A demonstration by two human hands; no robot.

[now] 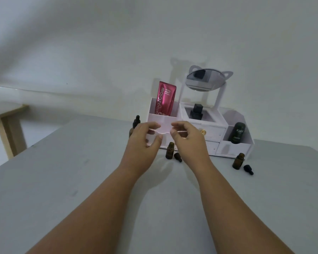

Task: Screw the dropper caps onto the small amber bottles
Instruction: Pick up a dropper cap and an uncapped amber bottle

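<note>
Judging the job roughly one third done. Counting one capped bottle (136, 121) standing at the far left beside the white organizer (215, 132), partly hidden behind the left hand (145, 137). Finding two more waiting: a middle bottle (170, 150) standing open-necked just in front of the organizer, with its dropper cap (177, 157) lying just to its right on the tabletop (81, 171); a right bottle (238, 160) standing open too, with a second cap (248, 169) lying just beside it, nearer. Holding the left hand and the right hand (187, 137) raised above the middle bottle, fingers loosely curled, thumbs near fingertips, gripping nothing discernible. Probably heading for the middle pair next.
</note>
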